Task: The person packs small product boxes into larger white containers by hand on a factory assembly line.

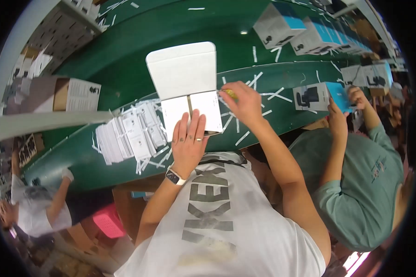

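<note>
A white carton (181, 69) stands in front of me with its lid flap raised at the far side. Two inner white flaps meet along a narrow brown gap. My left hand (188, 138), with a watch at the wrist and a ring, lies with fingers stretched flat on the near part of these flaps. At the carton's right edge my right hand (245, 102) has its fingers curled round a small yellow thing (229, 94), whose kind I cannot make out. Left of the carton lies a fanned stack of printed white leaflets (135, 131).
White paper strips (276, 94) litter the green table (125, 51). Finished-looking boxes (282, 27) line the back right. On the right, a person in green (351, 184) handles a blue and white box (312, 96); another person (41, 203) is at left. A pink basket (109, 220) sits below.
</note>
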### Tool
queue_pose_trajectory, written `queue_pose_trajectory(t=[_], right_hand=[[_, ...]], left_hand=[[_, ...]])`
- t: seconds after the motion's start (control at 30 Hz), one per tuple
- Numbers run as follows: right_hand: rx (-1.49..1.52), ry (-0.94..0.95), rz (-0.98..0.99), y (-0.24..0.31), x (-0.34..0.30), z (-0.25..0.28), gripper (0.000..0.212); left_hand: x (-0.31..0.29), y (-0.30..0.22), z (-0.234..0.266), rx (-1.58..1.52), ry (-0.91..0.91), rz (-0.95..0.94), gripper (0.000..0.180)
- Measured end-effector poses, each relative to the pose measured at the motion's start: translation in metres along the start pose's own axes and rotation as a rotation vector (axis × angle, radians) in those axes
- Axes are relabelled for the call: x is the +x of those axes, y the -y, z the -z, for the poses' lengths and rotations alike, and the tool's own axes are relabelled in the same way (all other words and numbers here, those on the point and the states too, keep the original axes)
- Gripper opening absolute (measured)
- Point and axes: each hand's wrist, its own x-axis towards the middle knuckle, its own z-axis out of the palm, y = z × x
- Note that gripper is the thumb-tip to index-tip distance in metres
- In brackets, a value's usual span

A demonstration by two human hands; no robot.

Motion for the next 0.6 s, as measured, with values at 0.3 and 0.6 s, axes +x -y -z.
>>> queue_pose_trajectory(t=[0.3,0.6], right_hand=[[0.088,0.088,0.018,0.008,-0.002,-0.005,0.017],[0.449,0.163,-0.026,0.066,-0.001,-0.011,0.022]], left_hand=[[-0.007,0.004,0.008,0.072,-0.015,0.020,0.080],[-0.006,0.007,0.002,0.049,0.055,0.048,0.061]])
